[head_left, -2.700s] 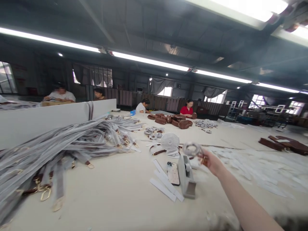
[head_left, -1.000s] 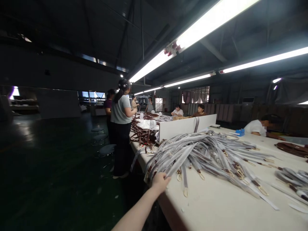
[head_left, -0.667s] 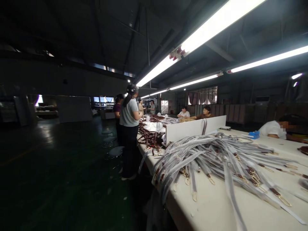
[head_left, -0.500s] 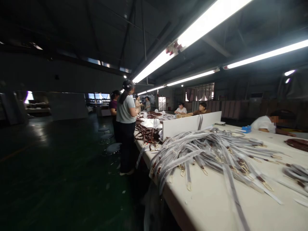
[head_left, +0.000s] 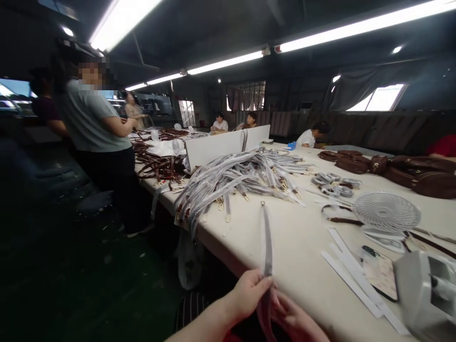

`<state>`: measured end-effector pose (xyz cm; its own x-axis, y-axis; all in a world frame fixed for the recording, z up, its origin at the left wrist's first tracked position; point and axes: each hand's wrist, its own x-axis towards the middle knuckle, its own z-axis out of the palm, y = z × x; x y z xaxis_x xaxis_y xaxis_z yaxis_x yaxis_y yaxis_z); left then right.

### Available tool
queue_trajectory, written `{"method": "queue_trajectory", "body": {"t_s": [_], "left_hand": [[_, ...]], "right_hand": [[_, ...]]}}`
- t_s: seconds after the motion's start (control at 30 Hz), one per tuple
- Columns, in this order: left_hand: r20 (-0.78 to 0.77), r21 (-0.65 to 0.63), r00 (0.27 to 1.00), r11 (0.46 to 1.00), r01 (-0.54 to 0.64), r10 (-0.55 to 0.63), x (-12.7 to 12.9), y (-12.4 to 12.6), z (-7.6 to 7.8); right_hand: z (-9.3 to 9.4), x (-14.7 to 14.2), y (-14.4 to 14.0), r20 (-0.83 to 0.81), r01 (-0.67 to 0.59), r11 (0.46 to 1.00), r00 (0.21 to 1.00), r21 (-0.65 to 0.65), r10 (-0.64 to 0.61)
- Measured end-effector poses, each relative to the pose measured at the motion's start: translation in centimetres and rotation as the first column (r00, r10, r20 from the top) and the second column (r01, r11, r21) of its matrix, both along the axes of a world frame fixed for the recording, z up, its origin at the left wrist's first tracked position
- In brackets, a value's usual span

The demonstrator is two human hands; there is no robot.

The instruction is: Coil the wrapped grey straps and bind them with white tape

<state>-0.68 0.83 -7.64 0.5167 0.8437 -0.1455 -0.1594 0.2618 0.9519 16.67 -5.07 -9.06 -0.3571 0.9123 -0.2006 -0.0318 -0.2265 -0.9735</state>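
My left hand pinches a strap between thumb and fingers at the table's near edge. The strap is wrapped in whitish-grey film and runs forward over the tabletop to a small gold metal clasp. Its lower part hangs toward me, below my hands. Just under and right of the left hand, my right hand has its fingers curled against the same strap; its fingertips are partly hidden and blurred. Beyond lies a large heap of similar wrapped straps with gold clasps, some draping over the left table edge.
A white divider stands behind the heap. To the right are white strips, a phone, a white fan, a grey machine and brown bags. A co-worker stands at left; other people sit farther back.
My view has turned right and down, bringing both hands, the fan and the brown bags into sight. A single strap is now held in my hands. The standing co-worker appears nearer.
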Motion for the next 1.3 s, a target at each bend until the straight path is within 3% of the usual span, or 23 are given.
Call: {"method": "queue_trajectory", "body": {"t_s": [0.1, 0.17, 0.23, 0.3, 0.37, 0.43, 0.5, 0.57, 0.67, 0.77, 0.87, 1.17, 1.3], "left_hand": [[-0.238, 0.111, 0.941, 0.955, 0.274, -0.242, 0.4, -4.1, -3.0], [-0.356, 0.126, 0.867, 0.901, 0.415, -0.349, 0.5, -6.2, -5.3], [-0.367, 0.095, 0.842, 0.885, 0.456, -0.395, 0.5, -7.2, -6.7], [-0.228, -0.005, 0.896, 0.921, 0.389, -0.38, 0.4, -6.8, -7.0], [-0.027, -0.135, 0.953, 0.945, 0.297, -0.303, 0.0, -5.2, -6.3], [0.166, -0.245, 0.971, 0.947, 0.208, -0.17, -0.8, -3.1, -4.9], [0.339, -0.347, 0.94, 0.933, 0.091, 0.034, -1.9, -1.1, -3.6], [0.424, -0.408, 0.89, 0.912, 0.025, 0.165, -3.0, 0.1, -2.5], [0.363, -0.383, 0.918, 0.924, -0.01, 0.16, -4.0, 0.7, -1.7], [0.173, -0.291, 0.979, 0.955, -0.055, 0.109, -4.2, 0.5, -1.5], [0.057, -0.232, 0.994, 0.969, -0.08, 0.095, -4.2, 0.5, -1.1], [0.096, -0.225, 0.981, 0.964, -0.142, 0.167, -6.5, 1.2, -0.1], [0.174, -0.171, 0.977, 0.981, -0.093, 0.123, -8.1, 1.6, 1.5]], "right_hand": [[1.2, 1.4, 1.3, -0.283, 0.186, 0.964, 0.93, -0.192, -0.235], [1.7, 2.1, 1.8, -0.341, 0.293, 0.904, 0.853, -0.311, -0.395], [1.7, 2.4, 1.6, -0.301, 0.339, 0.889, 0.852, -0.306, -0.429], [1.3, 2.4, 0.9, -0.239, 0.277, 0.927, 0.911, -0.252, -0.337], [0.7, 2.4, -0.1, -0.155, 0.113, 0.965, 0.976, -0.236, -0.152], [0.1, 2.4, -1.1, -0.094, -0.052, 0.967, 0.995, -0.249, 0.03], [-0.5, 2.6, -1.7, -0.062, -0.135, 0.957, 0.99, -0.258, 0.124], [-1.0, 2.9, -2.0, -0.036, -0.159, 0.949, 0.987, -0.272, 0.155], [-1.5, 3.7, -2.2, 0.002, -0.17, 0.937, 0.984, -0.304, 0.179], [-1.7, 4.5, -2.4, 0.038, -0.192, 0.929, 0.976, -0.316, 0.215], [-1.4, 5.0, -2.7, 0.058, -0.212, 0.93, 0.969, -0.302, 0.24], [0.1, 6.0, -3.4, 0.126, -0.191, 0.959, 0.967, -0.21, 0.221], [1.1, 5.8, -2.6, 0.359, -0.103, 0.994, 0.929, 0.029, 0.086]]}}
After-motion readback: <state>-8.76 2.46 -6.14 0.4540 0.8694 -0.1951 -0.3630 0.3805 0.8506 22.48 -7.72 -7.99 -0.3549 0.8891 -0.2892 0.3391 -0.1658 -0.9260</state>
